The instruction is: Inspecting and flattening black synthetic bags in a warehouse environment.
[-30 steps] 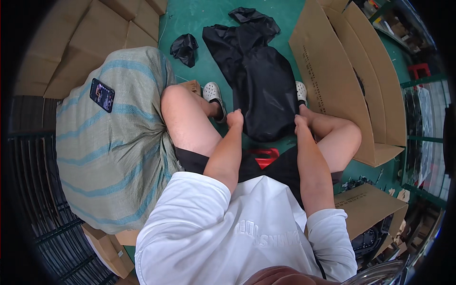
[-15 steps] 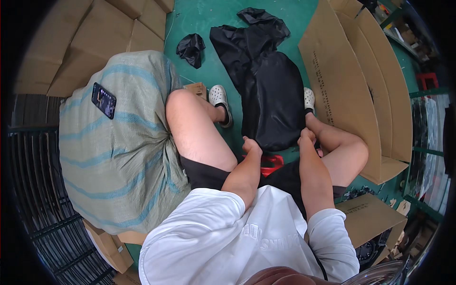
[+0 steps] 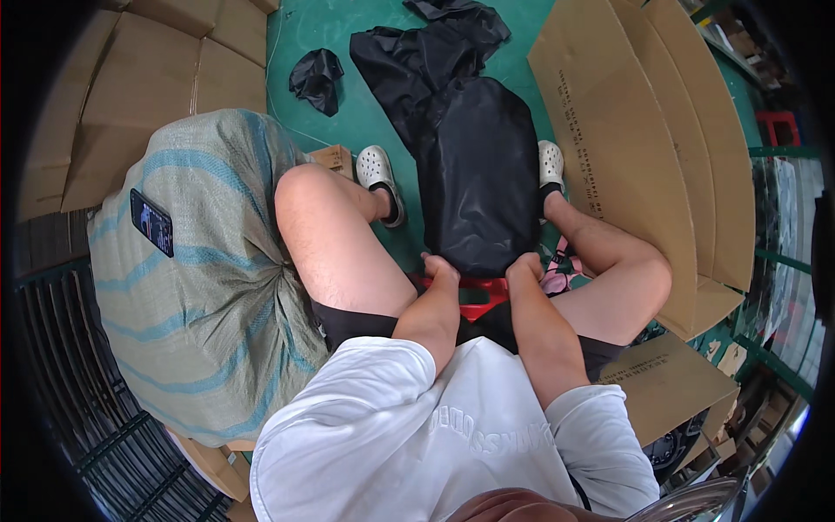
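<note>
Between my legs lies a bulging, shiny black fabric cover (image 3: pixel 480 174), its loose end spread away from me across the floor. My left hand (image 3: pixel 442 266) is closed on the near left corner of this cover. At the near right corner, my right hand (image 3: pixel 524 266) also has its fingers wrapped round the fabric. Whatever fills the cover is hidden inside it. Below the near edge, between my forearms, part of a red plastic stool (image 3: pixel 494 300) shows. A pink item with a strap (image 3: pixel 561 271) lies just right of my right hand, partly hidden by my leg.
A large striped woven sack (image 3: pixel 191 287) stands at my left, with a phone (image 3: pixel 152 223) on it. Tall cardboard boxes (image 3: pixel 156 78) stack up behind. An open carton (image 3: pixel 626 148) rises at the right. A crumpled black cloth (image 3: pixel 317 80) lies on the green floor (image 3: pixel 304 26).
My hands have come closer together, the right one moving toward me and inward along the cover's near edge. The pink item shows more. The whole view has shifted slightly.
</note>
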The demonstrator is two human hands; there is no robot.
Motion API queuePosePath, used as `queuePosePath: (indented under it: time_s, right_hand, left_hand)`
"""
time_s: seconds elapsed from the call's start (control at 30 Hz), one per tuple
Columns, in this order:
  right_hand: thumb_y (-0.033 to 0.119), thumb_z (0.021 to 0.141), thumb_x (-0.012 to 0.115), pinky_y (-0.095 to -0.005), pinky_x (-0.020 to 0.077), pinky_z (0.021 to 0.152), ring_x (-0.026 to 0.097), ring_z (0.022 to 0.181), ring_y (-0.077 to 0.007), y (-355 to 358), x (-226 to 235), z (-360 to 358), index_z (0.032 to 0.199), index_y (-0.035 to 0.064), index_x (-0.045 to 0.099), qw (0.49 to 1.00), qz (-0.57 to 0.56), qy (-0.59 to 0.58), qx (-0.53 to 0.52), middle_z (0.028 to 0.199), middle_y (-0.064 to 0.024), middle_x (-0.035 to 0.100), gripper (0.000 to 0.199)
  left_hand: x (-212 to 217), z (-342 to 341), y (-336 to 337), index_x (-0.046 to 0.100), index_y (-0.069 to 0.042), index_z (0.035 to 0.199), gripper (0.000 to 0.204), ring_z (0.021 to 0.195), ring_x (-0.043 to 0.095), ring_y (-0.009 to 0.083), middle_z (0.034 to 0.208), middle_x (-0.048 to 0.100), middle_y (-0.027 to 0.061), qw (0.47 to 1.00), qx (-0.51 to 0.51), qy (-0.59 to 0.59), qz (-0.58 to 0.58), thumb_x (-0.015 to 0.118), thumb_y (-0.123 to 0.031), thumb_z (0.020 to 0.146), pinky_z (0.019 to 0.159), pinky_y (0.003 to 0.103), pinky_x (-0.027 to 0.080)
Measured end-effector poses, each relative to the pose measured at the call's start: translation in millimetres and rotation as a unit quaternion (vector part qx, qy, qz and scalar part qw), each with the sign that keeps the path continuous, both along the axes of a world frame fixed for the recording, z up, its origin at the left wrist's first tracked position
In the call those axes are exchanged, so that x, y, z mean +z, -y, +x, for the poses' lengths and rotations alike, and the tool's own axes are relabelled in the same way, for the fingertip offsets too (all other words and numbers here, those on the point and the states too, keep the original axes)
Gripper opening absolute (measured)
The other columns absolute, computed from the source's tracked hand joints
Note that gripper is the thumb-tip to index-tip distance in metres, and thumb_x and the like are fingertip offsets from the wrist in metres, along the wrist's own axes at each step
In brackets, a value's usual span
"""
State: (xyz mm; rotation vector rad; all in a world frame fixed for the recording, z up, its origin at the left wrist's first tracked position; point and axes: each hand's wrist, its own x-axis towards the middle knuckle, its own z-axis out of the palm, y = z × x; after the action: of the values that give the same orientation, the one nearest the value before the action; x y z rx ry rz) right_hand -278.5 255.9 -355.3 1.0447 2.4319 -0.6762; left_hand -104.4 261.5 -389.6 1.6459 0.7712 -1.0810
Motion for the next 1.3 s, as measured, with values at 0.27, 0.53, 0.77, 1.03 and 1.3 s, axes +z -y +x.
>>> queuePosePath:
  time_s: [0.27,0.53,0.77,1.03,1.3]
  right_hand:
    - [0.041,0.092,0.049,-0.0478,0.0494,0.090,0.064,0.097,-0.0461,10.8,28.1,-8.2,0.094,-0.0157,0.067,0.980,-0.033,-0.062,0.186,0.100,-0.0328,0.065,0.059]
    - [0.041,0.096,0.046,-0.0516,0.0493,0.082,0.063,0.088,-0.0475,25.5,44.1,-4.6,0.087,-0.0062,0.071,0.924,-0.062,-0.146,0.349,0.091,-0.0291,0.067,0.054]
    - [0.043,0.095,0.047,-0.0560,0.0494,0.074,0.065,0.081,-0.0460,42.9,38.9,-21.0,0.088,-0.0009,0.072,0.866,-0.016,-0.202,0.458,0.086,-0.0257,0.068,0.051]
    - [0.039,0.092,0.050,-0.0545,0.0471,0.081,0.064,0.091,-0.0429,52.3,15.5,-49.7,0.093,-0.0011,0.070,0.880,0.008,-0.176,0.440,0.096,-0.0246,0.068,0.045]
    - [0.026,0.087,0.062,-0.0469,0.0336,0.106,0.045,0.124,-0.0389,154.5,95.3,-7.8,0.125,-0.0013,0.051,0.520,-0.253,-0.388,0.718,0.131,-0.0206,0.051,0.048]
  left_hand:
    - [-8.7,19.0,12.4,0.051,0.011,0.129,0.064,0.115,0.058,0.0306,0.130,0.058,0.0193,0.966,-0.181,0.080,0.169,0.049,-0.045,0.097,0.101,0.039,0.043]
    - [-67.5,32.3,13.4,0.055,0.004,0.125,0.061,0.104,0.063,0.0328,0.124,0.061,0.0173,0.984,-0.144,0.032,0.099,0.054,-0.049,0.094,0.090,0.042,0.052]
    - [-91.6,28.3,-5.9,0.060,0.002,0.123,0.051,0.111,0.058,0.0274,0.126,0.061,0.0140,0.980,-0.162,-0.027,0.117,0.056,-0.042,0.096,0.097,0.040,0.045]
    - [-55.4,41.1,63.9,0.063,0.014,0.104,0.060,0.108,0.060,0.0438,0.112,0.063,0.0319,0.917,-0.254,0.190,0.241,0.044,-0.042,0.094,0.096,0.049,0.047]
    - [56.6,62.7,243.1,0.057,0.002,0.121,0.054,0.118,0.054,0.0370,0.123,0.059,0.0227,0.698,-0.514,0.481,-0.133,0.066,-0.038,0.087,0.101,0.042,0.041]
